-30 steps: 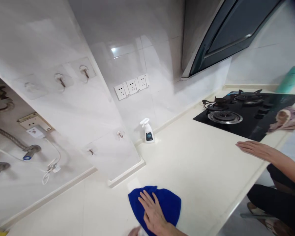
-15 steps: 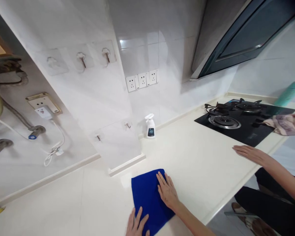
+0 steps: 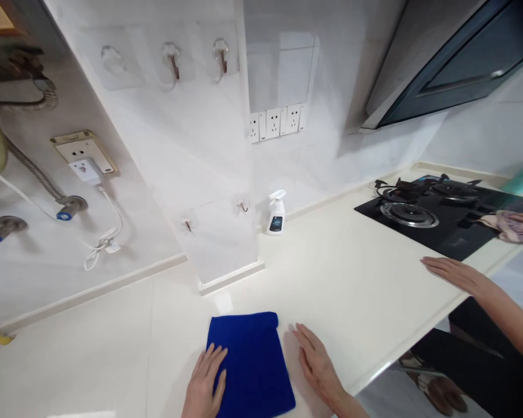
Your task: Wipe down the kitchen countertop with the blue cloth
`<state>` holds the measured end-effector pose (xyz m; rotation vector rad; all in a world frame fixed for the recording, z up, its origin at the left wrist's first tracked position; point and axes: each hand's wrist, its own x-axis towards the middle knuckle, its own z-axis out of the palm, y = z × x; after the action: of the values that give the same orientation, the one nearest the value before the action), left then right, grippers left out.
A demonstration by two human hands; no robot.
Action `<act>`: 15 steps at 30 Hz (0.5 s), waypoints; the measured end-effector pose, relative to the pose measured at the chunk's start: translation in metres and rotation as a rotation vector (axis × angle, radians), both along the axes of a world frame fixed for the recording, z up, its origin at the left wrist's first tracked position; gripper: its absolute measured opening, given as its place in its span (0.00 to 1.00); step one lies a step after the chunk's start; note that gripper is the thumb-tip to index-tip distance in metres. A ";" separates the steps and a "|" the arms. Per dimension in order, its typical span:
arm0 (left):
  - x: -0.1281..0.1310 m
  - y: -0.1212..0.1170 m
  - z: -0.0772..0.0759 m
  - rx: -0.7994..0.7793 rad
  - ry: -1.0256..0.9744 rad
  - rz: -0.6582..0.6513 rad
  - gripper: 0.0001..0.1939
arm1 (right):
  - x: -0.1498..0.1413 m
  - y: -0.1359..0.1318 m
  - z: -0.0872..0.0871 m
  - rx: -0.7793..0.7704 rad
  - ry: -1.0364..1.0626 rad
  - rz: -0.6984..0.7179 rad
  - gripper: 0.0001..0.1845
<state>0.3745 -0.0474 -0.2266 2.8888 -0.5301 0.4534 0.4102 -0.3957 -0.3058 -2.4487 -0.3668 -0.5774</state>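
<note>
A folded blue cloth lies flat on the cream countertop near its front edge. My left hand rests open on the cloth's left edge, fingers stretched flat. My right hand lies open on the counter just right of the cloth, apart from it. Neither hand holds anything.
A white spray bottle stands by the wall at the back. A black gas hob is at the right. Another person's hand rests on the counter's edge and their other hand holds a pink cloth on the hob.
My right hand slid off the blue cloth onto the counter beside it. My left hand came forward onto the cloth's left edge. The cloth now lies squarer and flatter.
</note>
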 end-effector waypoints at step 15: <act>0.088 0.078 -0.033 -0.107 0.111 0.484 0.30 | -0.024 -0.033 -0.007 -0.314 -0.069 -0.173 0.32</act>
<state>0.4620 0.0309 -0.2598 2.8970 0.2139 0.3636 0.3862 -0.4283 -0.3131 -2.7871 -0.2935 -0.7252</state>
